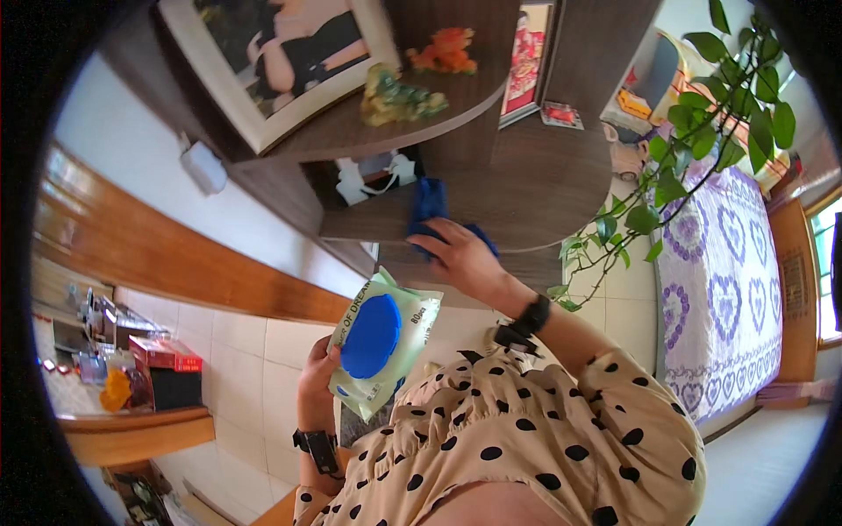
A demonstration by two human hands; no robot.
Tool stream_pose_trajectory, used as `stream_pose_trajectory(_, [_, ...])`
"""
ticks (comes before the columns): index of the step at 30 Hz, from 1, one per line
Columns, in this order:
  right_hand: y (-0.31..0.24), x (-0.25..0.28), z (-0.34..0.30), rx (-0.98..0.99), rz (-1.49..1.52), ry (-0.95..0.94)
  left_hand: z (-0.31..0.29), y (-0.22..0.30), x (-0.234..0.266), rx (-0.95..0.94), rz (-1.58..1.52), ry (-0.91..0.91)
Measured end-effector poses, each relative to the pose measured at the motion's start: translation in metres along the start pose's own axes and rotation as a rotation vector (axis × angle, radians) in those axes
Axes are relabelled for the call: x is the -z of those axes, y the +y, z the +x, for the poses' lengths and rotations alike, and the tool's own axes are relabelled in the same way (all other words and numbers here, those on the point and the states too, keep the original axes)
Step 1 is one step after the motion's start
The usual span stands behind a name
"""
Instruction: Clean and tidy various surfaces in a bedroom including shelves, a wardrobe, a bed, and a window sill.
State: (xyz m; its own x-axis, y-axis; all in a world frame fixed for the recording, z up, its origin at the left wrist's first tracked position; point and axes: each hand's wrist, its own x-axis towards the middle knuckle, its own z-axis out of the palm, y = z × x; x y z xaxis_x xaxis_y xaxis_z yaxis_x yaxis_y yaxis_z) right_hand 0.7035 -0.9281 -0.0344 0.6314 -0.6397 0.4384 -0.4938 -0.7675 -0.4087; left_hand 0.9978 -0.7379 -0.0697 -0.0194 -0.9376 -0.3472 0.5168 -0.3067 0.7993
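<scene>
Evidently, wiping the lower shelf (535, 193) looks like the step in hand. At left, near the body, the left hand (320, 373) has its fingers gripping a pale green pack (417, 316), apart from the shelf. Farther off and to the right, the blue cloth (430, 197) lies on the shelf with the right hand (465, 254) over its near part; whether those fingers pinch it or merely press, I cannot tell. The next move probably calls for light, flat pressure sliding the cloth along the wood. Counted left to right: one large picture frame (259, 131), two ornaments, green (395, 96) then orange (445, 51), one small frame (531, 66), one trailing plant (671, 188).
</scene>
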Motion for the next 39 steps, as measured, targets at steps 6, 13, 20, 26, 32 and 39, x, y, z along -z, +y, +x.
stream_pose_trajectory(6, [0.063, 0.108, -0.082, -0.462, -0.236, 0.123, 0.067, 0.029, -0.111, 0.055, 0.262, -0.104])
stream_pose_trajectory(13, [0.117, 0.134, -0.085, -0.630, -0.515, 0.257, 0.137, 0.066, -0.233, 0.143, 0.289, -0.378])
stream_pose_trajectory(20, [0.074, 0.140, -0.100, -0.554, -0.539, 0.061, 0.219, 0.042, -0.260, 0.194, 0.315, -0.363])
stream_pose_trajectory(26, [0.019, 0.147, -0.109, -0.526, -0.462, 0.013, 0.237, 0.032, -0.235, -0.169, 0.861, -0.333])
stream_pose_trajectory(32, [-0.028, 0.188, -0.086, -0.644, -0.030, 0.084, 0.119, 0.120, -0.237, -0.565, 1.234, -0.647])
stream_pose_trajectory(39, [-0.077, 0.223, 0.005, -0.249, -0.086, 0.604, 0.088, 0.211, -0.249, -1.307, 0.788, -0.245])
